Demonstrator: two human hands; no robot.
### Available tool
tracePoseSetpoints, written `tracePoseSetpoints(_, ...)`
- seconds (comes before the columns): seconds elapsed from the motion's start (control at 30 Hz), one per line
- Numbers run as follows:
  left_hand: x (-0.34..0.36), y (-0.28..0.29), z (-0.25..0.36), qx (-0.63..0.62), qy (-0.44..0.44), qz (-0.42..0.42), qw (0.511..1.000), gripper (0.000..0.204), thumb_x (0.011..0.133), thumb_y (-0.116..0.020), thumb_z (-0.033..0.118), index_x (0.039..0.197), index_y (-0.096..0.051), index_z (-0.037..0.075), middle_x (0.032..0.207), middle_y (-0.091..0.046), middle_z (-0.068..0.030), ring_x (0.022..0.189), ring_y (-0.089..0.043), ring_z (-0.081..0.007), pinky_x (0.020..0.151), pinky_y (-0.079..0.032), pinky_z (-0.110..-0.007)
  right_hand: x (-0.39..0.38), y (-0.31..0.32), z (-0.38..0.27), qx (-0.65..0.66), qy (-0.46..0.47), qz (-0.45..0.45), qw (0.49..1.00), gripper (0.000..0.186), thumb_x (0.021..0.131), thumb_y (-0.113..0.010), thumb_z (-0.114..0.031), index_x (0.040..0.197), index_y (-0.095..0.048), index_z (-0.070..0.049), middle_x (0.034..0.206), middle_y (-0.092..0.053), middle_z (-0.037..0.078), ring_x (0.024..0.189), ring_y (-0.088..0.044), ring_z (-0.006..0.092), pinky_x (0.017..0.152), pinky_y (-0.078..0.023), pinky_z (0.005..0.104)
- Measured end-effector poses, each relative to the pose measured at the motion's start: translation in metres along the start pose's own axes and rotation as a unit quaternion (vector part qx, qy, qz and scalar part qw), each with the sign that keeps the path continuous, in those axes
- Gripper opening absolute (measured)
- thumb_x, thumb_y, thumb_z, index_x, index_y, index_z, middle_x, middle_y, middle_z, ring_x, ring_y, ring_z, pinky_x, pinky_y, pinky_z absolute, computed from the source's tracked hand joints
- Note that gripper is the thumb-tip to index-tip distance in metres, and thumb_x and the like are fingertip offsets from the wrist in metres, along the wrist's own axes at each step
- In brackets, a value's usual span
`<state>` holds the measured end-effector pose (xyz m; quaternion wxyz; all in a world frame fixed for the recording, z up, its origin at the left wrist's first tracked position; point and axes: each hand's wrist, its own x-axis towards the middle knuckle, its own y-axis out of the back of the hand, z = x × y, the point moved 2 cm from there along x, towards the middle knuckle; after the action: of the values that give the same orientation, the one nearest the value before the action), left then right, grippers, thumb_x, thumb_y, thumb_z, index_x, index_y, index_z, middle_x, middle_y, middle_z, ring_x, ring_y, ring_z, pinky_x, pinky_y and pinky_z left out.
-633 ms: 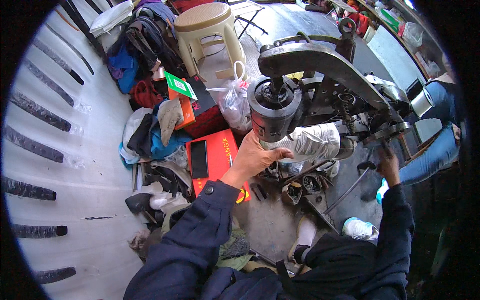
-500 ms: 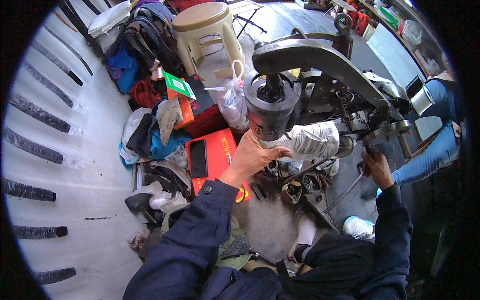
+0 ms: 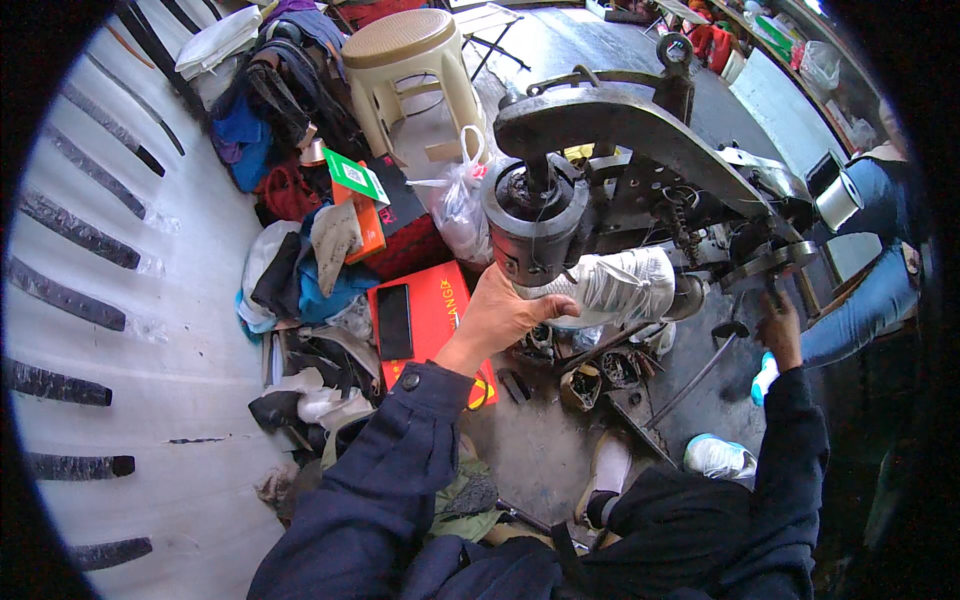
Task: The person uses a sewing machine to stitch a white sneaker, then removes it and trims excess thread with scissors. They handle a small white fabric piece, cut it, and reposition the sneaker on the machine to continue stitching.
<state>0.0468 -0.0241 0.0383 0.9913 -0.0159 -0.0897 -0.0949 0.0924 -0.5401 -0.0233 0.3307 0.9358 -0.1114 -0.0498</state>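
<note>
A white lace-up sneaker (image 3: 630,285) sits on the arm of a black shoe-stitching machine (image 3: 600,115), under its round head. My left hand (image 3: 505,315) grips the sneaker's end beside that head, thumb on top; its other fingers are mostly hidden. At the machine's right end, my right hand (image 3: 780,325) is closed at the handle below a hand wheel (image 3: 780,262). Much of that handle is hidden by the fingers. A spool of pale thread (image 3: 840,202) stands beyond the wheel.
A red box (image 3: 445,300) with a black phone (image 3: 396,322) lies left of my left hand. Behind stand a beige stool (image 3: 400,40) and a plastic bag (image 3: 463,215). Below the machine are small containers (image 3: 581,386) and a metal rod (image 3: 690,385). Another person's jeans-clad leg (image 3: 865,305) is at right.
My right hand has moved slightly right and up with the wheel's handle. The machine head and sneaker appear shifted a little left; my left hand keeps its hold.
</note>
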Motion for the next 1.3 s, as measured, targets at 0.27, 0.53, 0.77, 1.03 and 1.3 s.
tracePoseSetpoints(0.27,0.002,0.001,-0.005,0.053,-0.023,0.004,0.998,0.047,0.074,-0.091,0.022,0.108,-0.067,0.0,0.103,-0.071,-0.0024,0.093,-0.06,-0.011,0.087,-0.05,-0.03,-0.064,-0.024,-0.12,0.127,0.022,-0.102,0.986,0.026,0.098,-0.064,-0.027,0.101,-0.065,-0.001,0.078,-0.059,0.001,0.062,-0.052,0.0108,0.056,-0.045,0.0286)
tracePoseSetpoints(0.53,0.001,0.001,-0.002,0.068,-0.042,0.008,0.997,0.046,0.076,-0.09,0.026,0.108,-0.068,0.001,0.105,-0.071,-0.0036,0.096,-0.061,-0.0111,0.085,-0.051,-0.03,0.0,0.049,-0.06,0.019,0.035,0.127,0.991,0.025,0.104,-0.054,-0.028,0.104,-0.062,-0.004,0.076,-0.05,-0.003,0.068,-0.045,0.0059,0.059,-0.035,0.0256)
tracePoseSetpoints(0.77,-0.005,0.01,0.0,0.096,-0.045,0.043,0.993,0.081,0.074,-0.091,0.026,0.136,-0.042,0.007,0.123,-0.063,-0.0075,0.109,-0.064,-0.0181,0.085,-0.053,-0.034,-0.018,-0.015,-0.018,0.056,-0.079,-0.026,0.995,0.028,0.102,-0.056,-0.028,0.117,-0.057,-0.004,0.065,-0.053,0.004,0.048,-0.05,0.0138,0.044,-0.038,0.0306)
tracePoseSetpoints(1.03,-0.019,0.013,0.011,0.122,-0.164,0.13,0.97,0.078,0.074,-0.089,0.014,0.131,-0.037,0.01,0.121,-0.059,-0.009,0.108,-0.063,-0.0196,0.084,-0.055,-0.034,-0.057,-0.049,-0.077,0.038,-0.085,-0.154,0.984,0.04,0.1,-0.059,-0.035,0.113,-0.057,0.003,0.071,-0.056,0.005,0.056,-0.055,0.0144,0.051,-0.042,0.031)
tracePoseSetpoints(1.3,-0.03,0.007,-0.001,0.089,0.042,0.026,0.995,0.059,0.091,-0.075,0.017,0.141,-0.046,0.007,0.125,-0.061,-0.0069,0.109,-0.06,-0.0161,0.086,-0.052,-0.03,-0.071,-0.051,-0.109,0.057,-0.077,-0.166,0.981,0.035,0.098,-0.062,-0.033,0.104,-0.061,0.001,0.071,-0.056,0.003,0.059,-0.054,0.0135,0.054,-0.043,0.0303)
